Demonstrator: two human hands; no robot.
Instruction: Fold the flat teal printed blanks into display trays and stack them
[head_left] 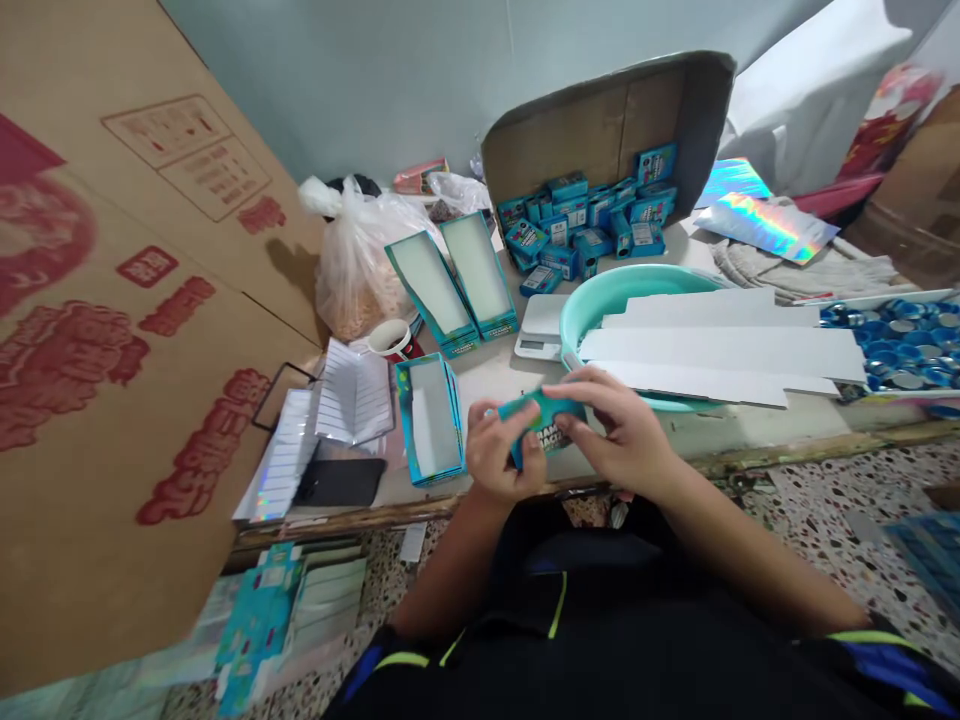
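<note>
Hands: left hand and right hand close together, both gripping the box
Box: above the near side of the tabletop, apparently being worked
Carton: many made-up boxes, seemingly done
Basin: flat card, seemingly unfolded

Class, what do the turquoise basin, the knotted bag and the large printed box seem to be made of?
Basin: probably plastic, smooth; even colour, thin moulded-looking rim.
Bag: thin plastic film, slightly glossy; translucent and crinkled.
Printed box: likely cardboard, matte; brown flat panels with red print.
</note>
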